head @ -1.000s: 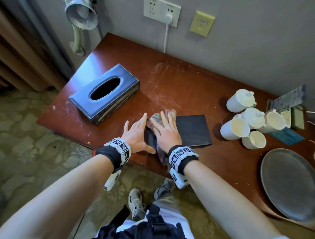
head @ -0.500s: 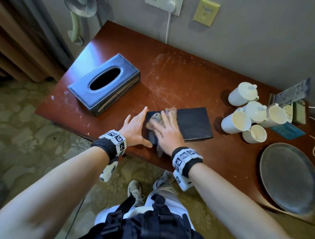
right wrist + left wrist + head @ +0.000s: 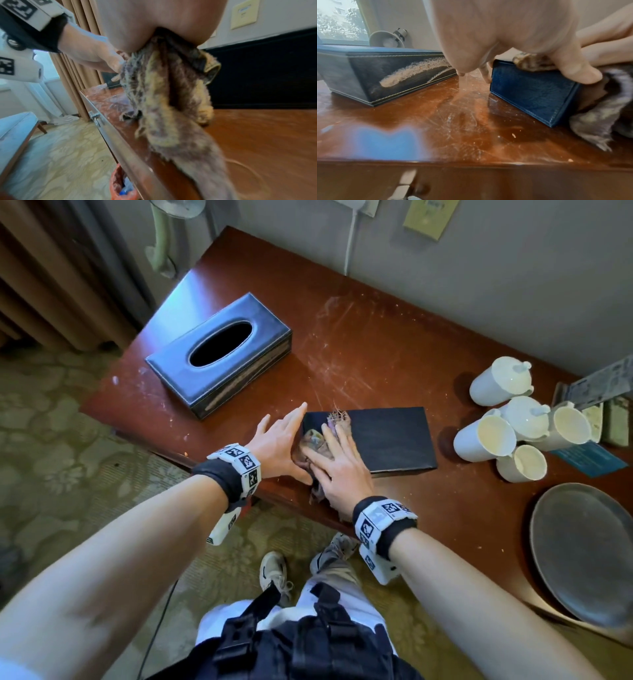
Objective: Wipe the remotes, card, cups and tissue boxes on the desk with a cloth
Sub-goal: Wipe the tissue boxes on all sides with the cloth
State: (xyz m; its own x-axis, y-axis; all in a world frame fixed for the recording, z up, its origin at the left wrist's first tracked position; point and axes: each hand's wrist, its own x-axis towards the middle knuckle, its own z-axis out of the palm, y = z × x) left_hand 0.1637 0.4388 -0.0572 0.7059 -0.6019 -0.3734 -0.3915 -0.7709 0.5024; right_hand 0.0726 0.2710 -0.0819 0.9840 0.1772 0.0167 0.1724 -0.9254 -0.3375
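A dark blue box [image 3: 390,436] lies flat near the desk's front edge. My right hand [image 3: 337,460] lies with straight fingers on a frayed brown-grey cloth [image 3: 313,441] and presses it onto the left end of the box's top. The cloth [image 3: 171,101] hangs down over the box's near side. My left hand [image 3: 281,438] is flat against the box's left end, its thumb [image 3: 576,73] on the near top corner. A second blue tissue box [image 3: 219,354] with an oval slot stands to the left, white smears on its side [image 3: 412,71]. Several white cups [image 3: 513,422] cluster at right.
A grey plate [image 3: 582,549] sits at the desk's right front. Cards and leaflets [image 3: 589,460] lie behind the cups by the wall. The red-brown desk [image 3: 359,347] is scratched and dusty. A lamp [image 3: 385,39] stands at the far left corner. A red bin [image 3: 123,182] sits below.
Both hands stay at the box's left end; the right hand and cloth have shifted only slightly. My head view has tilted down a little.
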